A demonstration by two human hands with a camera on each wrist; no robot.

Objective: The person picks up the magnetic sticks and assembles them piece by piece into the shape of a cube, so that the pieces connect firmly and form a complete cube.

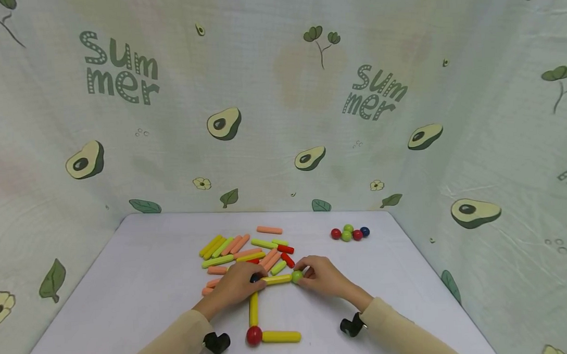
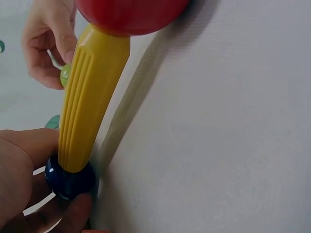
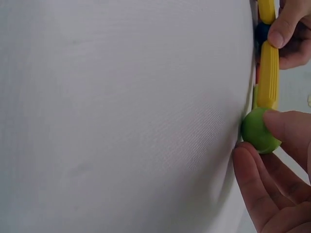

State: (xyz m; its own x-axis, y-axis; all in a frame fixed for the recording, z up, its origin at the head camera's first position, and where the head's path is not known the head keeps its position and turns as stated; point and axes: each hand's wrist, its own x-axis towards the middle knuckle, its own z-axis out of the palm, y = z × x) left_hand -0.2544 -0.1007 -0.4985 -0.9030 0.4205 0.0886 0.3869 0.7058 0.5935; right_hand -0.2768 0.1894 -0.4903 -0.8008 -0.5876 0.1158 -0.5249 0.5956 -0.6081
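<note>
My left hand [image 1: 242, 283] grips a dark blue ball [image 2: 71, 180] at the corner of a frame of yellow sticks. From that ball one yellow stick [image 1: 254, 309] runs toward me to a red ball [image 1: 254, 335], which has another yellow stick [image 1: 282, 336] pointing right. A further yellow stick [image 3: 268, 75] joins the blue ball to a green ball [image 3: 260, 130]. My right hand [image 1: 323, 277] pinches this green ball between thumb and fingers at the stick's right end. In the head view the left fingers cover most of the blue ball.
Behind the left hand lies a loose pile of orange, yellow, lime and red sticks [image 1: 239, 246]. Several red, green and blue balls [image 1: 346, 236] are grouped at the back right of the white table [image 1: 146, 286]. A printed cloth [image 1: 262, 94] hangs behind and at the sides.
</note>
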